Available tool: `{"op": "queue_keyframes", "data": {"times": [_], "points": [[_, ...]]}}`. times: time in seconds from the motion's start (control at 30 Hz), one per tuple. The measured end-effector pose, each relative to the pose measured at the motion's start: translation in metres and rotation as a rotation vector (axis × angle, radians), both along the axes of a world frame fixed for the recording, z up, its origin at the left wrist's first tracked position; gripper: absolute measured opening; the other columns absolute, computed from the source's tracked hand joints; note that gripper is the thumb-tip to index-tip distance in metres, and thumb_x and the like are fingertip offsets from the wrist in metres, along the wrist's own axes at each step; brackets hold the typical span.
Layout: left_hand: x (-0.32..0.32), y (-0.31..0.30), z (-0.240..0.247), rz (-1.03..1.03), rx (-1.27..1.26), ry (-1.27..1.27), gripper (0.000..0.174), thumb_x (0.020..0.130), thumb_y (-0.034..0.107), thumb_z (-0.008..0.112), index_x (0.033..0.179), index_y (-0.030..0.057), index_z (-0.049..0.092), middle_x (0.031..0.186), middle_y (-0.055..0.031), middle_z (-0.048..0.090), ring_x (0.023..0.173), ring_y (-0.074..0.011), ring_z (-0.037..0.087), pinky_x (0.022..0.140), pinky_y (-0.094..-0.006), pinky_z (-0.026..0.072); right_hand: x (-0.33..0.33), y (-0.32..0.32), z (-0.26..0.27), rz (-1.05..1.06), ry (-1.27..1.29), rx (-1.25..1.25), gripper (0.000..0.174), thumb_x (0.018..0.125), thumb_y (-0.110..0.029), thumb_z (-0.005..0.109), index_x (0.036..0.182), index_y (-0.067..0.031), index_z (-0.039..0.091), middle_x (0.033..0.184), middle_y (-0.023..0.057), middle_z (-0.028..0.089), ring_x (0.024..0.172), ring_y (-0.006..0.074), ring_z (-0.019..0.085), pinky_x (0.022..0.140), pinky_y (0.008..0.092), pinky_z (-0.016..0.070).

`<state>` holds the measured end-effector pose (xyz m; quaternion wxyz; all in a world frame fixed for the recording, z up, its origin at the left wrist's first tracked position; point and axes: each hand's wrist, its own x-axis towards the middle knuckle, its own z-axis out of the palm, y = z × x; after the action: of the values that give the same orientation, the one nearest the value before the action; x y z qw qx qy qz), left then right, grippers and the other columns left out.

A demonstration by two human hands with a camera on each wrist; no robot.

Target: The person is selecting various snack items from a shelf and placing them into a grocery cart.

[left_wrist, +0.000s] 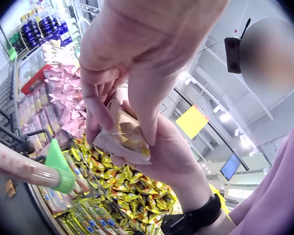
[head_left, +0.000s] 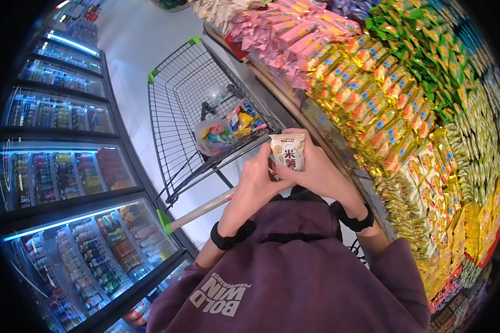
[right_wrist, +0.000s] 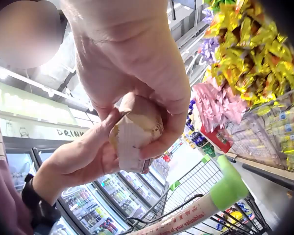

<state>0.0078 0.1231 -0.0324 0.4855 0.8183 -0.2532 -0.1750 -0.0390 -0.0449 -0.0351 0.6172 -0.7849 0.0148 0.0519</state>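
A small cream snack packet (head_left: 288, 152) with dark printed characters is held up in front of the chest between both hands. My left hand (head_left: 256, 175) grips its left side, thumb toward the lower edge. On the other side my right hand (head_left: 319, 169) curls its fingers round the packet's top and right edge. In the left wrist view the packet (left_wrist: 122, 139) shows its crimped end, with fingers on both sides. The right wrist view has the packet (right_wrist: 134, 132) between the right thumb and fingers, the left hand (right_wrist: 88, 154) supporting it from below.
A wire shopping cart (head_left: 178, 94) with green corners stands ahead, bagged goods (head_left: 228, 127) inside; its handle (head_left: 203, 212) is just left of the body. Glass-door fridges (head_left: 66, 177) line the left. A bin heaped with gold snack packets (head_left: 366, 94) runs along the right.
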Motion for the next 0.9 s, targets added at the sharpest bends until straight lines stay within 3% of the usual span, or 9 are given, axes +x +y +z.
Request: {"op": "queue_keyframes", "data": {"times": [0.17,0.23,0.33,0.43,0.57,0.67,0.77,0.83,0.9], "points": [[0.031,0.087,-0.007,0.161,0.043,0.019,0.043,0.079,0.008,0.078,0.114,-0.0024,0.056,0.084,-0.0159,0.068,0.058,-0.0151,0.063,0.05,-0.0289,0.0489,0.059,0.065,-0.012,0.149,-0.062,-0.147,0.075,0.09,-0.032,0.066,0.142,0.0036,0.026,0.116,0.0294,0.06,0.109,0.0442,0.06,0.093,0.0457,0.0466],[0.05,0.122,-0.01,0.226,-0.031,-0.073,0.027,0.084,0.003,0.072,0.109,-0.0019,0.063,0.085,-0.0085,0.072,0.056,-0.0121,0.059,0.055,-0.026,0.0504,0.089,0.088,-0.015,0.166,-0.099,-0.264,0.076,0.09,-0.035,0.065,0.142,0.0044,0.025,0.117,0.0295,0.06,0.11,0.0454,0.059,0.094,0.0462,0.046],[0.082,0.169,-0.003,0.281,0.013,-0.047,0.012,0.087,0.004,0.07,0.097,-0.0011,0.068,0.08,-0.008,0.071,0.059,-0.0099,0.061,0.058,-0.025,0.0505,0.146,0.118,-0.044,0.176,-0.168,-0.368,0.065,0.09,-0.038,0.065,0.135,0.0025,0.041,0.118,0.0298,0.06,0.108,0.0433,0.06,0.091,0.0449,0.0475],[0.12,0.207,-0.012,0.219,0.125,-0.018,0.017,0.09,0.008,0.068,0.103,-0.0026,0.068,0.085,-0.0083,0.072,0.071,-0.01,0.067,0.066,-0.0247,0.052,0.202,0.141,-0.067,0.257,-0.053,-0.482,0.054,0.089,-0.038,0.065,0.123,0.0019,0.055,0.107,0.0289,0.065,0.1,0.0434,0.063,0.088,0.0454,0.0493],[0.179,0.23,-0.065,0.052,0.143,0.06,0.022,0.094,0.014,0.063,0.106,-0.0038,0.068,0.089,-0.0108,0.072,0.076,-0.0143,0.069,0.072,-0.0282,0.0538,0.273,0.173,-0.107,0.543,0.356,-0.676,0.055,0.083,-0.044,0.068,0.109,0.0041,0.064,0.096,0.0254,0.068,0.087,0.0323,0.07,0.069,0.0388,0.0577],[0.218,0.228,-0.117,-0.07,0.23,0.064,0.023,0.093,0.014,0.057,0.104,-0.0039,0.068,0.089,-0.0154,0.073,0.077,-0.022,0.071,0.075,-0.0335,0.0546,0.304,0.203,-0.146,0.567,0.647,-0.662,0.04,0.077,-0.031,0.069,0.096,0.0038,0.071,0.094,0.0199,0.071,0.074,0.0271,0.071,0.054,0.0359,0.055],[0.246,0.22,-0.178,-0.187,0.29,-0.047,0.025,0.084,0.007,0.056,0.104,-0.0019,0.068,0.085,-0.0245,0.068,0.077,-0.041,0.067,0.073,-0.0425,0.0535,0.327,0.223,-0.227,0.545,0.715,-0.592,0.036,0.075,-0.027,0.07,0.099,-0.0006,0.072,0.099,0.0159,0.072,0.08,0.0253,0.072,0.063,0.0364,0.0571],[0.256,0.213,-0.216,-0.236,0.475,0.007,0.024,0.08,0.004,0.054,0.098,-0.0034,0.068,0.086,-0.0284,0.067,0.081,-0.0444,0.065,0.078,-0.0457,0.0529,0.343,0.236,-0.271,0.791,0.682,-0.767,0.037,0.071,-0.022,0.072,0.104,-0.006,0.073,0.111,0.0164,0.07,0.094,0.0284,0.07,0.08,0.0423,0.0547],[0.258,0.21,-0.253,-0.294,0.641,-0.009,0.02,0.081,0.004,0.054,0.093,-0.0036,0.067,0.085,-0.03,0.066,0.081,-0.0439,0.066,0.08,-0.0463,0.0529,0.34,0.241,-0.303,0.649,0.65,-0.676,0.031,0.078,-0.027,0.07,0.095,-0.0013,0.072,0.091,0.0144,0.07,0.076,0.0272,0.069,0.062,0.0382,0.0573]]}}
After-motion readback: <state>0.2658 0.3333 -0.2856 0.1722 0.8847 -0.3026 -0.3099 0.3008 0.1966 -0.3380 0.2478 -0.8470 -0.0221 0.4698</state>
